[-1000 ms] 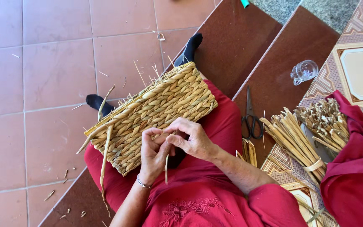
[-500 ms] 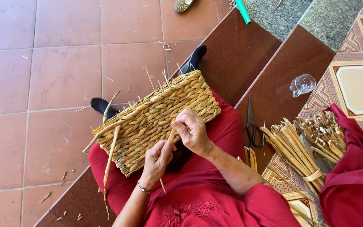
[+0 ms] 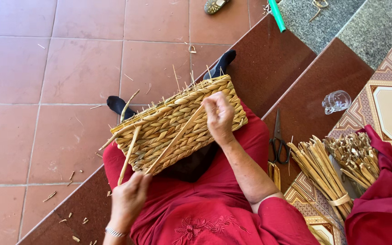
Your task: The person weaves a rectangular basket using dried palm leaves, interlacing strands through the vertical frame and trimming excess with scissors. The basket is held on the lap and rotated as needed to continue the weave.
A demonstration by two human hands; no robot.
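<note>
Woven straw basket (image 3: 178, 124) lies across my lap; my right hand (image 3: 218, 115) presses its upper side, fingers curled together against the weave. My left hand (image 3: 130, 199) pinches one long straw strand (image 3: 173, 138), drawn taut across the basket. Scissors (image 3: 277, 140), bundled straw (image 3: 320, 172) and a clear glass (image 3: 336, 102) lie on the step at my right.

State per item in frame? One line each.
woven basket: unfinished, loose ends protruding, on lap
straw strand: stretched between both hands
left hand: gripping strand end
right hand: pressed on basket
scissors: closed, on step
straw bundle: tied
</note>
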